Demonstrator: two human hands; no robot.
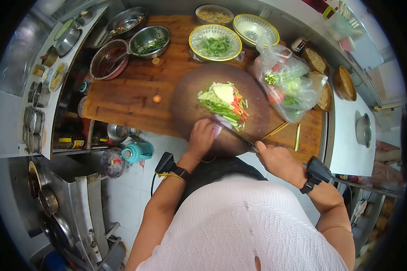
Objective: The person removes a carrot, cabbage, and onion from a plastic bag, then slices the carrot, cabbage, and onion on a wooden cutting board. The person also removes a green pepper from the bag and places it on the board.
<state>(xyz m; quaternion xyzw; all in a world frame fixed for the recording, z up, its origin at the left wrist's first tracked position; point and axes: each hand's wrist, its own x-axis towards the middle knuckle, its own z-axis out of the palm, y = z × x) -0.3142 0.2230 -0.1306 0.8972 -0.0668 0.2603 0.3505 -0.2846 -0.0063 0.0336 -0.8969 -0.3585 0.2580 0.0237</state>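
Note:
On the round dark chopping board point(185, 101), my left hand point(202, 139) has its fingers curled against a pale purple piece of onion point(218, 130). My right hand point(278, 161) is closed around the handle of a kitchen knife point(239, 137). Its blade slants up and left across the board, with the tip end by the onion and my left fingertips. Just beyond the blade is a pile of cut vegetables: pale shredded cabbage point(222, 92), orange-red strips point(238, 103) and green pieces point(217, 107). My left fingers partly hide the onion.
Bowls with chopped greens point(216, 46) and a steel bowl point(150, 41) stand behind the board, near a red-brown sauce bowl point(109, 59). To the right lie a plastic bag of vegetables point(287, 83), chopsticks point(276, 129) and a green stalk point(297, 137). An orange slice point(157, 99) lies left.

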